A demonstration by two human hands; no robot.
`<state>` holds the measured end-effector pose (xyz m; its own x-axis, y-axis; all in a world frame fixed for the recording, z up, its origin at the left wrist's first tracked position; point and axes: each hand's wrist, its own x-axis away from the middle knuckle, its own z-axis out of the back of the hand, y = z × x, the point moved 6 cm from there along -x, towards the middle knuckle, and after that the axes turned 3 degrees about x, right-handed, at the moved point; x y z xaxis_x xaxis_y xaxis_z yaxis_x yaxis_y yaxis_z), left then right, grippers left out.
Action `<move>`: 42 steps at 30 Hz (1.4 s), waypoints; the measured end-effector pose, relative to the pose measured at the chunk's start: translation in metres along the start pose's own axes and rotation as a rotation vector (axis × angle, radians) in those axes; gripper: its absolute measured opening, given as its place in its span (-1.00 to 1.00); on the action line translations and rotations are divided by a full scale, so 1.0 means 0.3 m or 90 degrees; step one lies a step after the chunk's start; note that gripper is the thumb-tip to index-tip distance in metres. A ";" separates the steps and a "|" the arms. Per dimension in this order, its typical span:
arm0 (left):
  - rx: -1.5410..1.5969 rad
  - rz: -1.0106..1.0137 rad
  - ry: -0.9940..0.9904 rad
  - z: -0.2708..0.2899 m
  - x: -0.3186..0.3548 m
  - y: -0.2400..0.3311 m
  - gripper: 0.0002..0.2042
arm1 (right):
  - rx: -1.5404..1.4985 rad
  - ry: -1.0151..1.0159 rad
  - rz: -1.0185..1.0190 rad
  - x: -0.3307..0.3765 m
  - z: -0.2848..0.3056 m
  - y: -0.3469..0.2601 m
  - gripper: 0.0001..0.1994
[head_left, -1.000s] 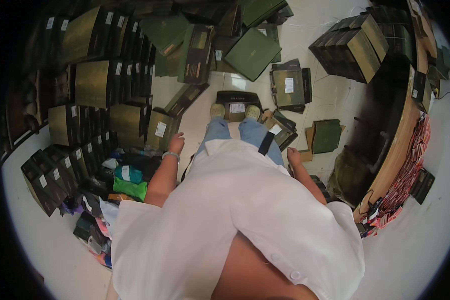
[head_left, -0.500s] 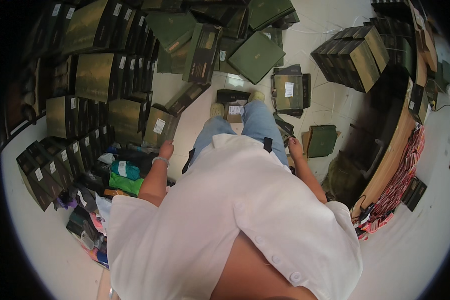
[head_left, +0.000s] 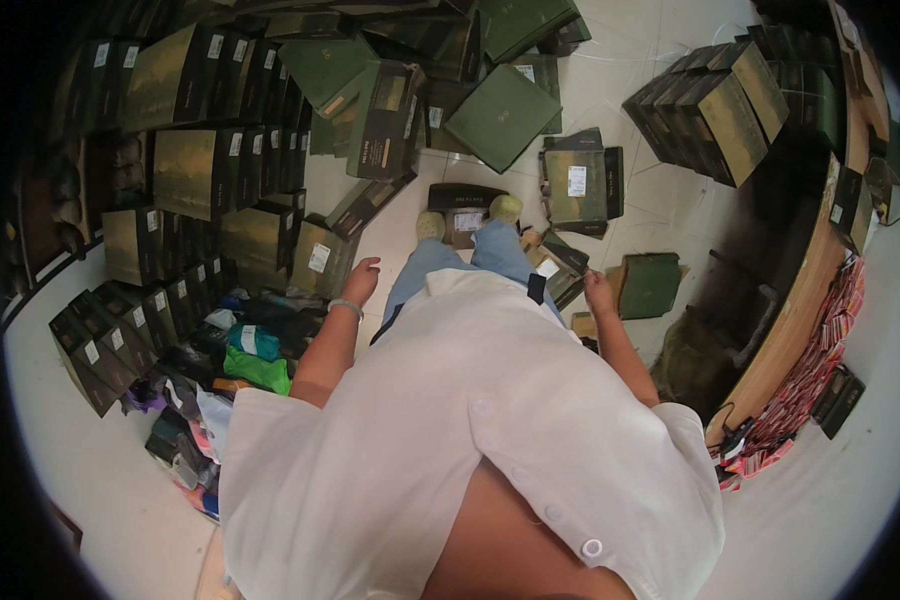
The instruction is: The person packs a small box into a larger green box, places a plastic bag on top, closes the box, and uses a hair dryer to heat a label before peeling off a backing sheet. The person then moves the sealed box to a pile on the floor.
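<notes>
My left hand (head_left: 363, 282), with a bracelet on its wrist, hangs beside my left thigh. Its fingers are loosely apart and hold nothing visible. The nearest thing to it is a carton (head_left: 320, 258) with a white label, standing on the floor. At my right side, my right hand (head_left: 598, 294) has its fingers drawn together; what they hold, if anything, is too small to make out. Just beyond that hand lies a dark carton with a white label (head_left: 548, 268), and to its right a green box (head_left: 649, 285). A dark open box (head_left: 464, 200) lies between my shoes.
Stacked dark cartons (head_left: 198, 175) line the left side, with bagged goods (head_left: 255, 355) below. A loose pile of green boxes (head_left: 503, 117) spreads ahead. To the right stand a tied bundle of cartons (head_left: 705, 110) and a wooden-edged counter (head_left: 785, 330). Another labelled carton (head_left: 577, 188) lies ahead-right.
My left hand has shifted slightly forward and right, and its fingers have loosened from a closed shape. More of the labelled carton by my right leg shows. My right hand stays drawn together.
</notes>
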<state>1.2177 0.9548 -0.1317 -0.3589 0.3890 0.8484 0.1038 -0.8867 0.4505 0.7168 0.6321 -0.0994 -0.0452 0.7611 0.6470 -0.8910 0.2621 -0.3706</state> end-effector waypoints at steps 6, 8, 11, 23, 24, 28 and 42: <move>0.006 -0.041 0.039 -0.006 -0.035 0.064 -0.61 | 0.016 -0.008 -0.031 0.034 -0.033 0.106 -0.57; -0.001 -0.033 0.030 -0.004 -0.046 0.090 -0.61 | 0.015 -0.049 -0.077 0.057 -0.049 0.142 -0.55; -0.029 -0.031 0.034 -0.006 -0.054 0.107 -0.61 | 0.014 -0.045 -0.073 0.091 -0.080 0.230 -0.55; 0.075 0.030 0.170 0.030 0.154 -0.080 -0.65 | 0.007 -0.059 0.010 -0.119 0.006 0.068 -0.60; 0.029 0.036 0.169 0.015 0.182 -0.116 -0.64 | -0.008 -0.055 0.024 -0.147 0.030 0.027 -0.61; -0.042 0.092 0.129 -0.028 0.255 -0.105 -0.63 | -0.044 -0.016 0.032 -0.210 0.067 -0.063 -0.63; 0.045 -0.003 0.065 0.072 -0.022 0.174 -0.64 | 0.124 -0.122 -0.065 0.005 0.074 0.101 -0.60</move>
<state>1.2455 0.9115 -0.1078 -0.4515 0.3632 0.8150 0.1658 -0.8633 0.4766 0.6798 0.6281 -0.0948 -0.0185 0.6054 0.7957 -0.9647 0.1984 -0.1733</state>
